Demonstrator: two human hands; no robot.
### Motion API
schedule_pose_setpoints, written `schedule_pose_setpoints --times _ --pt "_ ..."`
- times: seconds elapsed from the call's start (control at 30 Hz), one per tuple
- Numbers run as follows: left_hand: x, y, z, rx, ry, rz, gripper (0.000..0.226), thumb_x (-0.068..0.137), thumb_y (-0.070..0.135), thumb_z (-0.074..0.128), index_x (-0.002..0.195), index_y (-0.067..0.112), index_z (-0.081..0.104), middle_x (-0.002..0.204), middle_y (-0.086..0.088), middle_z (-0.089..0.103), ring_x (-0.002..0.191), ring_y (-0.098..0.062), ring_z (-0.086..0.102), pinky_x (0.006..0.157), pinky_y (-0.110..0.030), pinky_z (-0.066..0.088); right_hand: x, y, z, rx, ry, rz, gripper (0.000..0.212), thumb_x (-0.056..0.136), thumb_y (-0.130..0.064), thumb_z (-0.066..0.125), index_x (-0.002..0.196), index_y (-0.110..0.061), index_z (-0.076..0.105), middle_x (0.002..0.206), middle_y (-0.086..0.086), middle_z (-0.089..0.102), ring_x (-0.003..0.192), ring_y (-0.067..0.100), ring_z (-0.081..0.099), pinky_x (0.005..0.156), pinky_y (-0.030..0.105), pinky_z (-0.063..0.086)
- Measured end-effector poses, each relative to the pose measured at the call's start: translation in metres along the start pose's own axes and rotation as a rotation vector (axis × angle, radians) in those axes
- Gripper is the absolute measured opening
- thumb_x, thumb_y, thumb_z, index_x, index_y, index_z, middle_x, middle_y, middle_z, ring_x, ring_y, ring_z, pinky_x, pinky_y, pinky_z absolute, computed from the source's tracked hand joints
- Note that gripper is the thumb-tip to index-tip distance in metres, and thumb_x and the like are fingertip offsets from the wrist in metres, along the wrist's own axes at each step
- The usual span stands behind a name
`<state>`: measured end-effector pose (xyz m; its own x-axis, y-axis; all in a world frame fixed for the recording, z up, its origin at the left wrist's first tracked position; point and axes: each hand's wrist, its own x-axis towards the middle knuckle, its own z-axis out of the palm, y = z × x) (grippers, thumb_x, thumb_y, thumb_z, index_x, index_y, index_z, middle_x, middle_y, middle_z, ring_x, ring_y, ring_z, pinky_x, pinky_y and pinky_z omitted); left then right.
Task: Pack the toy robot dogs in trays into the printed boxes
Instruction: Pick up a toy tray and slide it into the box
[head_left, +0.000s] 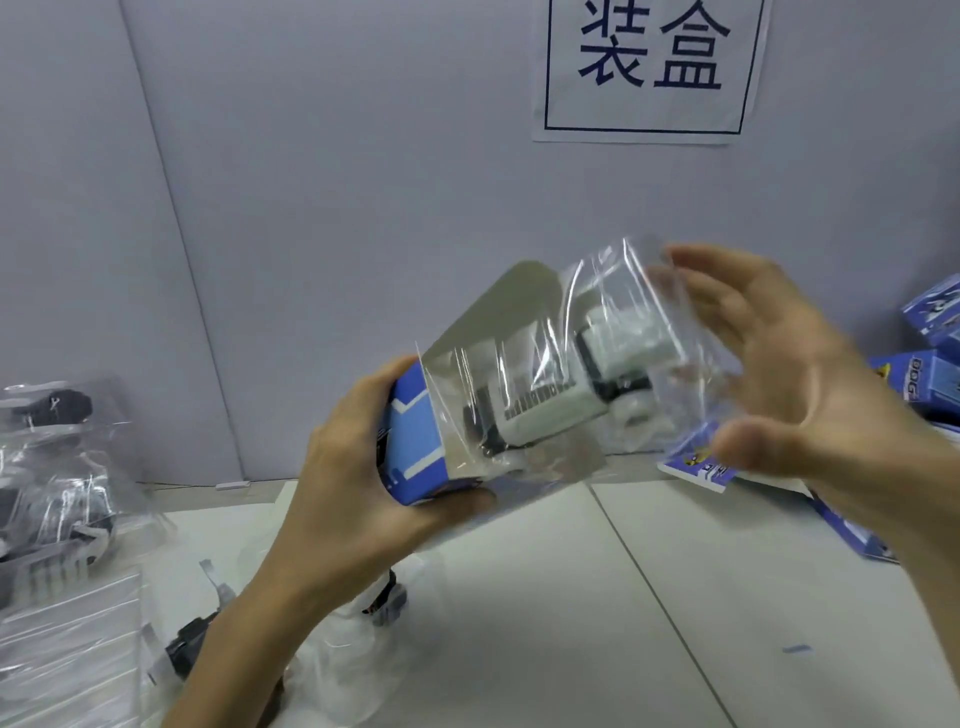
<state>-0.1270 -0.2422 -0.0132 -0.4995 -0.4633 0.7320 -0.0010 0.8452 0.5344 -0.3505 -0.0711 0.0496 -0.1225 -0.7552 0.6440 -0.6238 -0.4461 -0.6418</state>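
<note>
The left hand (353, 467) grips the printed box (415, 441); its tray (597, 353) juts rightward to the right hand (810, 384), fingers spread, perhaps touching.

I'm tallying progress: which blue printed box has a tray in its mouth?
The blue printed box gripped by the left hand; a clear tray with a white robot dog sticks out of it. The other boxes lie at the right, unheld.

The printed box (413, 441) in the left hand (348, 467) and its projecting bagged toy dog (561, 384) are filling the gap to the right hand (795, 395). Below the right hand, bare tabletop (623, 597) is showing. Bagged dogs (52, 493) are crowding left of the left hand; stacked boxes (930, 384) are blocking beyond the right.
</note>
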Motion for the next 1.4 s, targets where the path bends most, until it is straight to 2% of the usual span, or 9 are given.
schedule_pose_setpoints --times 0.17,0.37,0.57,0.8,0.93,1.13,1.2,1.3,1.4 --pt "0.0 0.023 0.008 -0.201 -0.016 -0.037 0.087 0.056 0.044 0.086 0.133 0.035 0.049 0.118 0.012 0.065 0.11 -0.012 0.064 0.082 -0.014 0.051 0.0 -0.005 0.012 -0.24 0.282 -0.168 0.103 0.051 -0.056 0.088 0.141 -0.046 0.039 0.138 -0.026 0.051 0.126 0.008 0.055 0.098 0.04 0.054" --pt "-0.005 0.034 0.023 -0.331 -0.094 -0.139 0.086 0.055 0.048 0.086 0.131 0.033 0.049 0.111 0.012 0.067 0.096 -0.01 0.07 0.073 -0.015 0.055 -0.004 -0.019 0.011 -0.462 0.456 -0.127 0.1 0.051 -0.068 0.086 0.14 -0.05 0.043 0.119 -0.034 0.054 0.11 -0.011 0.054 0.088 0.017 0.049" --pt "-0.008 0.03 0.035 -0.444 -0.182 -0.248 0.073 0.061 0.041 0.09 0.123 0.031 0.054 0.094 0.012 0.073 0.075 -0.011 0.073 0.057 -0.019 0.057 -0.01 -0.029 0.007 -0.588 0.366 0.019 0.098 0.046 -0.072 0.075 0.136 -0.057 0.04 0.113 -0.034 0.054 0.099 -0.007 0.053 0.082 0.028 0.046" --pt "-0.013 0.012 0.053 -0.508 -0.284 -0.373 0.065 0.051 0.057 0.083 0.11 0.052 0.056 0.105 0.007 0.073 0.094 -0.02 0.073 0.072 -0.032 0.061 -0.015 -0.029 -0.018 -0.656 0.188 0.15 0.091 0.05 -0.062 0.079 0.133 -0.065 0.041 0.106 -0.039 0.054 0.103 -0.012 0.053 0.082 0.029 0.05" --pt "-0.017 0.011 0.063 -0.521 -0.333 -0.364 0.058 0.055 0.055 0.082 0.106 0.056 0.055 0.106 0.013 0.072 0.094 -0.015 0.073 0.07 -0.022 0.058 -0.015 -0.026 -0.02 -0.675 0.226 0.194 0.091 0.047 -0.064 0.078 0.132 -0.064 0.045 0.104 -0.034 0.057 0.099 -0.004 0.058 0.085 0.043 0.054" --pt "-0.025 0.003 0.067 -0.46 -0.392 -0.36 0.055 0.06 0.06 0.079 0.107 0.06 0.051 0.112 0.018 0.07 0.1 -0.008 0.07 0.082 -0.028 0.057 -0.016 -0.024 -0.016 -0.745 0.101 0.224 0.088 0.056 -0.057 0.074 0.138 -0.064 0.041 0.109 -0.025 0.057 0.1 0.0 0.056 0.085 0.039 0.05" --pt "-0.026 0.0 0.064 -0.446 -0.375 -0.366 0.06 0.058 0.061 0.081 0.108 0.065 0.048 0.112 0.019 0.07 0.1 -0.008 0.07 0.085 -0.034 0.056 -0.014 -0.024 -0.009 -0.744 0.036 0.206 0.087 0.061 -0.055 0.071 0.14 -0.065 0.037 0.112 -0.023 0.054 0.102 0.003 0.054 0.087 0.041 0.051" --pt "-0.028 -0.002 0.063 -0.464 -0.321 -0.31 0.097 0.057 0.054 0.089 0.129 0.075 0.027 0.127 0.021 0.062 0.11 -0.016 0.068 0.096 -0.045 0.053 -0.012 -0.022 0.0 -0.794 -0.018 0.174 0.085 0.066 -0.057 0.064 0.141 -0.068 0.026 0.114 -0.024 0.049 0.101 0.001 0.047 0.086 0.037 0.047" --pt "-0.03 0.002 0.067 -0.3 -0.063 -0.112 0.116 0.057 0.049 0.089 0.148 0.052 0.018 0.145 0.022 0.041 0.133 -0.01 0.049 0.104 -0.027 0.046 -0.011 -0.021 -0.002 -0.794 -0.028 0.183 0.086 0.066 -0.058 0.063 0.143 -0.067 0.027 0.114 -0.025 0.048 0.102 0.001 0.046 0.088 0.037 0.047"
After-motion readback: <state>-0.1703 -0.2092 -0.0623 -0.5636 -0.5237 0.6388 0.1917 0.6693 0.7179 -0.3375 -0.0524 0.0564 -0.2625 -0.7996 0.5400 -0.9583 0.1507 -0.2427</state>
